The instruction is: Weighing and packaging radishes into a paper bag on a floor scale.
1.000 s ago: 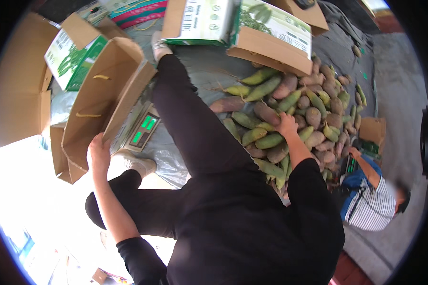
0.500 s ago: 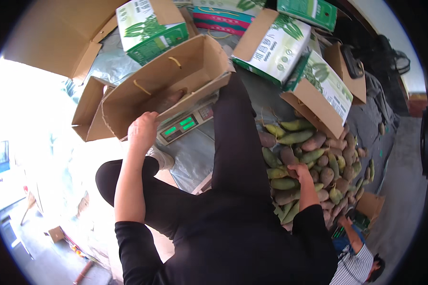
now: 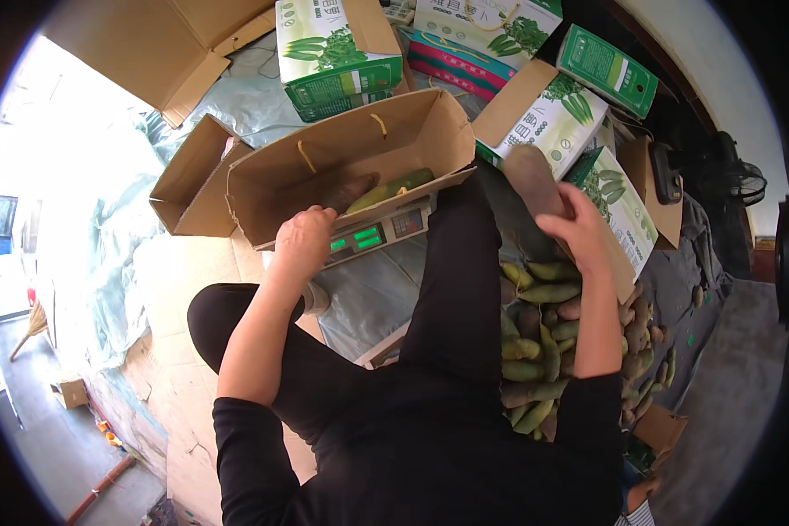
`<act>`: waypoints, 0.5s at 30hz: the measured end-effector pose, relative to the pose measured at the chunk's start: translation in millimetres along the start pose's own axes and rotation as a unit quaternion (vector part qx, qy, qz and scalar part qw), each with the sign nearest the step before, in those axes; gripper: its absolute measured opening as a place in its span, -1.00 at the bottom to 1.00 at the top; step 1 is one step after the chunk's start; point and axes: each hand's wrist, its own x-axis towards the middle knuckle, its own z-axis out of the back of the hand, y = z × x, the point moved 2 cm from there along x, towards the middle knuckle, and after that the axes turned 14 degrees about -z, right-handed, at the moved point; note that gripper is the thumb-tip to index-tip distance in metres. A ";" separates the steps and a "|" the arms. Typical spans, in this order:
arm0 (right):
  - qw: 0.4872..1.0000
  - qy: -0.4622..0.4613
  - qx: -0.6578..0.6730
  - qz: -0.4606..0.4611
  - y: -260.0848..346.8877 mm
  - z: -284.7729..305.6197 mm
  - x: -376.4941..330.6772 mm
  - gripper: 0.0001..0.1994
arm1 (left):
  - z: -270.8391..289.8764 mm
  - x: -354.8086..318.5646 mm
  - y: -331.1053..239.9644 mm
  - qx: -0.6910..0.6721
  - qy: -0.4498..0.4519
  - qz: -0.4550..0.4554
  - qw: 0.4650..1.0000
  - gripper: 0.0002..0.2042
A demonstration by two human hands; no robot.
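Note:
An open cardboard box with yellow cord handles lies on a digital scale. Inside it are a brownish radish and a green radish. My left hand has its fingers closed over the box's near rim. In my right hand is a thick brownish radish, held up above the pile, in front of the printed boxes. Below that forearm spreads a heap of green and brown radishes, partly hidden by the arm.
Green-and-white printed cartons stand along the far side, one close to the lifted radish. A smaller open box adjoins the scale box on the left. A black fan stands at right. Part of another person shows at lower right.
My right hand has lifted the brownish radish off the heap, moving up and away. A green radish now shows in the box. My left hand stays at the rim; the view has shifted.

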 end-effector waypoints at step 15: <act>0.877 0.131 -0.443 0.134 66.9 -238.7 102.7 -0.46 | 2.4 1.4 -2.7 -0.005 0.017 -0.003 1.000 -0.85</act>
